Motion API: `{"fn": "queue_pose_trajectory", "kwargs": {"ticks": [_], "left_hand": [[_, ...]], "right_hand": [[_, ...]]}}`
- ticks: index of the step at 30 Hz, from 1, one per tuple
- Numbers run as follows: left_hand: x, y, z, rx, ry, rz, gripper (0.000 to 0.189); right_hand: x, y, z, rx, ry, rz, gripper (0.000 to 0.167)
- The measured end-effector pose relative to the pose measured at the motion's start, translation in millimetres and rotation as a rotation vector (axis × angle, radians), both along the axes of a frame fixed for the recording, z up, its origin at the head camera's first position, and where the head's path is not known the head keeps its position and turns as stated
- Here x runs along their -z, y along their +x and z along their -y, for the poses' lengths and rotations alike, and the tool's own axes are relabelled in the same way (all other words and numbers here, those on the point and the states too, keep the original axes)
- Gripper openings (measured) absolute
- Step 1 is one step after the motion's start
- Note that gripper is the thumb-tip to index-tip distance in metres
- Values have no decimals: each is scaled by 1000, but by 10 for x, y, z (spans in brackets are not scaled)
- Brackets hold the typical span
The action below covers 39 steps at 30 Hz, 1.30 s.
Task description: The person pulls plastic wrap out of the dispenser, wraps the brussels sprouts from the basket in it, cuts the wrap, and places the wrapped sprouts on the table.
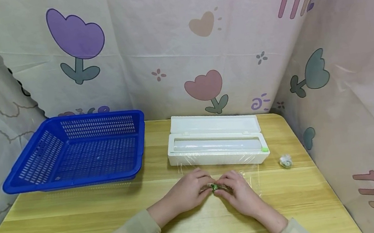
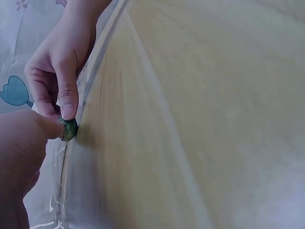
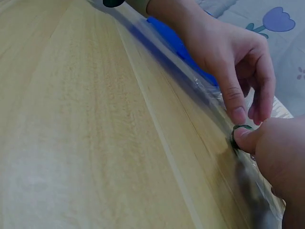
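Note:
A small, dark green, rounded thing sits between my two hands, close over the table in front of the white box. My left hand pinches it from the left. From the other side my right hand grips it, its thumb pressed on the green surface in the left wrist view. Clear plastic film stretches from the box's front to beneath the hands. Inside the open white box lies a pale roll of film. My fingers hide much of the green thing, and I cannot tell its kind.
A blue plastic basket stands at the back left of the wooden table. To the right of the film lies a small wrapped bundle, whitish and green. Printed cloth hangs behind the table and along its right side.

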<state>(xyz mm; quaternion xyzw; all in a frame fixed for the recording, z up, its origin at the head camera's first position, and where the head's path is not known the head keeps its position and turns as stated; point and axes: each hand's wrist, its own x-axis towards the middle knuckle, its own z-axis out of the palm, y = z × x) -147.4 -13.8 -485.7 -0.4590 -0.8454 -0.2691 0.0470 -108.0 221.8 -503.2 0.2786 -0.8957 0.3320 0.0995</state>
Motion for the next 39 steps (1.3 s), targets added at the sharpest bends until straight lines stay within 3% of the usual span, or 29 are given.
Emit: {"fn": "queue_pose_trajectory", "kwargs": {"ticks": [6,15,19,28,39], "left_hand": [[-5,-23,-41,3,-22,-56,23],[18,-72,-89,-22,-46,6,21],[3,-89,-103,-37,-71,23,16],[-39,-114,-112,-89,-155,-75,15],[2,-116,-96,-104,-164,-141,22]], "right_hand": [[-15,-1,9,13,-5,8,23],[-26,-13,10,59,-12,63,22],[-16,-24,-2,62,-40,26,28],[20,-81,4,6,-54,-130,28],[-34,-152,44,62,38,-103,25]]}}
